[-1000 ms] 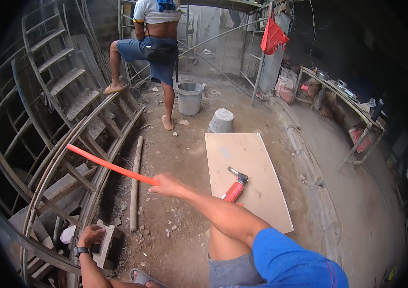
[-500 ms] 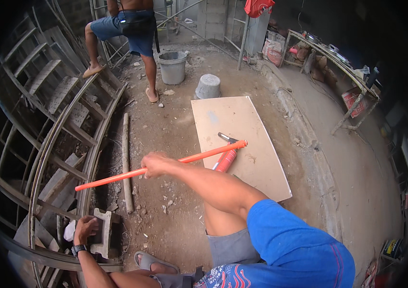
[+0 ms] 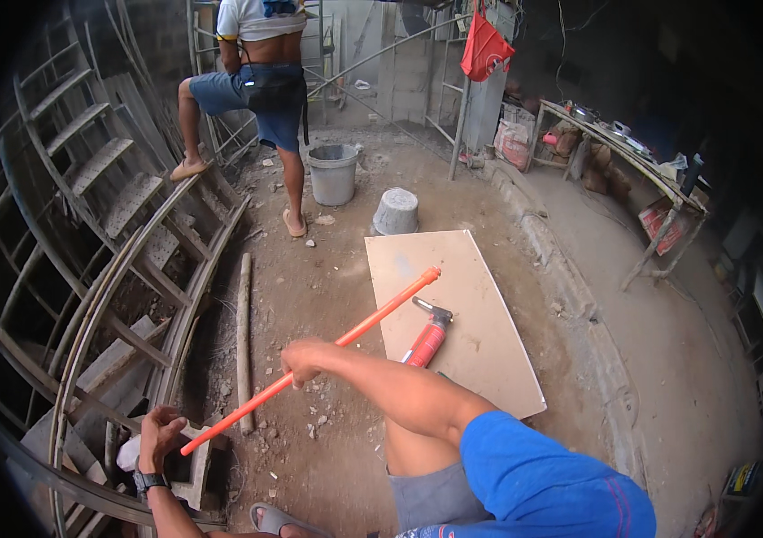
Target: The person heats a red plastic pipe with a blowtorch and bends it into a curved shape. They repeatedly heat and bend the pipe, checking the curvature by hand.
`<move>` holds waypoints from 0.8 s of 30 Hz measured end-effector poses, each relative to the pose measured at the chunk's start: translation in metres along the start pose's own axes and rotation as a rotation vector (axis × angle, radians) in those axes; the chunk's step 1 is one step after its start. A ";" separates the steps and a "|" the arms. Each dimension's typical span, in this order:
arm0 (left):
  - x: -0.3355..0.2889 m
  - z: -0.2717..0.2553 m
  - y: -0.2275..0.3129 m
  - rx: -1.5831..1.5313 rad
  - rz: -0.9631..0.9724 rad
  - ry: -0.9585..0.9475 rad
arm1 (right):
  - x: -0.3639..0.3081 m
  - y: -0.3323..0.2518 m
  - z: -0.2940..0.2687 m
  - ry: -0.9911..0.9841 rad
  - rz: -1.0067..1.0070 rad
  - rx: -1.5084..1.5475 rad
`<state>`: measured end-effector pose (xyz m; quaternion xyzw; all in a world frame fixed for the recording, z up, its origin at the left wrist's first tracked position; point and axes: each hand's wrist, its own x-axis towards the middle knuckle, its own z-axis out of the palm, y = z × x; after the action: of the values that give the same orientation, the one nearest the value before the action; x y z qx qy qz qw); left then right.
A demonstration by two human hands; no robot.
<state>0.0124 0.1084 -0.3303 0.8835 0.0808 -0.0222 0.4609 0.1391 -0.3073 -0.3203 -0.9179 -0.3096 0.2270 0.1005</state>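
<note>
Gripping near its middle, the right hand (image 3: pixel 307 357) is closed around an orange rod (image 3: pixel 327 350), which slants from the pale board (image 3: pixel 489 359) down to the left hand (image 3: pixel 159 437). That hand rests on a concrete block (image 3: pixel 195 457); its grip cannot be told. The low rod end could strike those fingers. A red caulking gun (image 3: pixel 426 339) lies just beyond.

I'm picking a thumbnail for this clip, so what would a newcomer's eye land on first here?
The long orange rod slants across the middle of the dirt floor, gripped midway by the right hand. Just beyond it a pale board lies flat on the ground with a red caulking gun on it. At lower left the left hand rests on a concrete block beside curved metal stair frames.
</note>
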 end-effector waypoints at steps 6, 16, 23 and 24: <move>-0.009 0.019 0.008 0.223 -0.035 -0.288 | -0.003 0.001 0.001 -0.018 -0.023 -0.008; -0.005 0.025 0.011 0.313 -0.177 -0.440 | 0.003 0.005 0.002 -0.043 -0.034 0.026; -0.006 0.022 0.001 0.365 -0.171 -0.432 | 0.000 0.002 -0.003 -0.034 -0.050 0.060; -0.006 0.022 0.001 0.369 -0.171 -0.426 | -0.001 0.003 -0.003 -0.030 -0.050 0.068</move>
<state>0.0077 0.0896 -0.3415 0.9179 0.0510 -0.2601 0.2953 0.1419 -0.3104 -0.3182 -0.9025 -0.3259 0.2485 0.1325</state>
